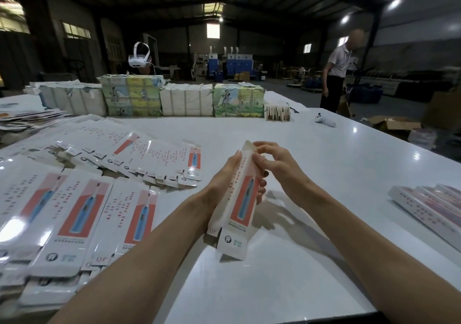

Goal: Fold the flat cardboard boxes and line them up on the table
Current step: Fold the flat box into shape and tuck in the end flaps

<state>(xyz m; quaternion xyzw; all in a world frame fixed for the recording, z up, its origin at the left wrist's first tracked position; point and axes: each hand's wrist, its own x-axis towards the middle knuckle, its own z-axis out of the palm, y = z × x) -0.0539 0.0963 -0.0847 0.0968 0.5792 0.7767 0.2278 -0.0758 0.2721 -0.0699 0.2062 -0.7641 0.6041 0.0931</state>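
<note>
I hold a long white box [239, 206] printed with a blue toothbrush on a red panel, tilted upright above the white table [311, 164]. My left hand [230, 171] grips its middle from the left, fingers wrapped round behind it. My right hand [273, 160] pinches the flap at its far top end. Its near bottom flap hangs open. Flat boxes of the same print [82, 214] lie fanned out in overlapping piles on the left. Folded boxes [429, 209] lie side by side at the right edge.
Stacks of bundled packs [184, 99] stand in a row across the far side of the table. A person wearing a white headset [139, 58] sits behind them. Another person [336, 74] stands at the far right, beside open cartons on the floor [394, 124]. A small white object [325, 121] lies near the table's far right edge.
</note>
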